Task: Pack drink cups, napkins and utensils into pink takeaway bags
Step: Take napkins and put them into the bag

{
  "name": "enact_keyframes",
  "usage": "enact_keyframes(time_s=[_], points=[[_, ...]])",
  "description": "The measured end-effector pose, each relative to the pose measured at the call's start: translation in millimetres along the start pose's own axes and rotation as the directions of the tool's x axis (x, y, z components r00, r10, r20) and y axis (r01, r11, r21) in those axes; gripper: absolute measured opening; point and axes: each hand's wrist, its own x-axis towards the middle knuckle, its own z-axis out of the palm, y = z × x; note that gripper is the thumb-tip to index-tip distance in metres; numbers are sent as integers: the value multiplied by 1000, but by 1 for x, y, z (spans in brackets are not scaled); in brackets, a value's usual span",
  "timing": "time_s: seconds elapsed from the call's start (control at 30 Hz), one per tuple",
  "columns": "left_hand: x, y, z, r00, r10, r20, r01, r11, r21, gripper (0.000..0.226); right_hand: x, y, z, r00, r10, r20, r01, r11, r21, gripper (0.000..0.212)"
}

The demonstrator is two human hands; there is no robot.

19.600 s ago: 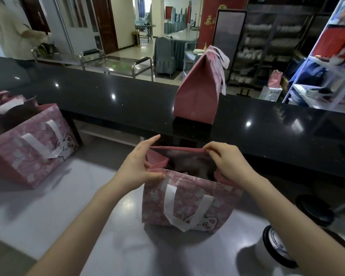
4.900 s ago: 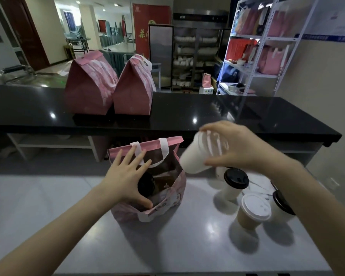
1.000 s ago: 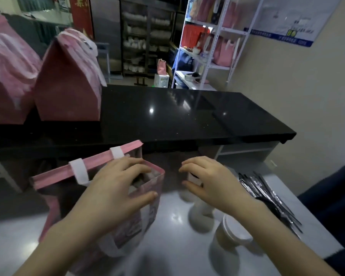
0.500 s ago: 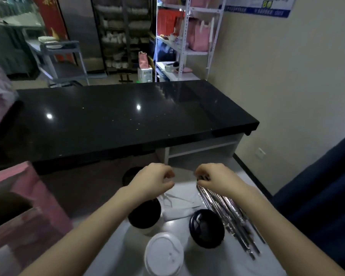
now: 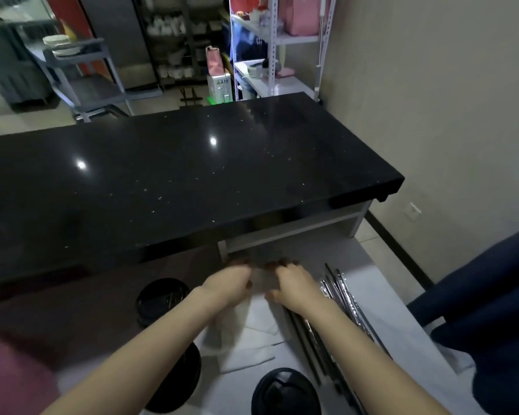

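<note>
— Where both hands meet over the pale counter [image 5: 381, 298]: left hand [image 5: 226, 284] and right hand [image 5: 291, 287] side by side, fingers curled down onto white napkins [image 5: 252, 330]. Grip on any napkin: cannot tell, blurred.

— And around them?

— Wrapped utensils [image 5: 342, 304] just right of the right hand. Black-lidded cups: one far left [image 5: 162, 298], one near under the left forearm [image 5: 182, 375], one near centre [image 5: 285, 393]. Pink bag [image 5: 9, 372] at near left edge. Black countertop [image 5: 177, 175] beyond.
</note>
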Motion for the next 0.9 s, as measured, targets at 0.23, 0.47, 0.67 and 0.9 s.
enact_keyframes(time_s=[0.23,0.47,0.67,0.9], points=[[2,-3,3,995,71,-72,-71,997,0,24,8,6,7,991,-18,-132,40,985,169,28],[-33,15,-19,917,118,-380,-144,989,-42,18,-28,10,-12,968,-5,-251,136,849,511,19],[-74,27,-46,845,111,-524,-278,927,-251,11,-67,-7,-53,927,-67,-369,278,784,555,18],[-150,20,-82,746,69,-663,-370,870,-325,8,-112,-69,-101,853,-206,-479,451,752,480,17]])
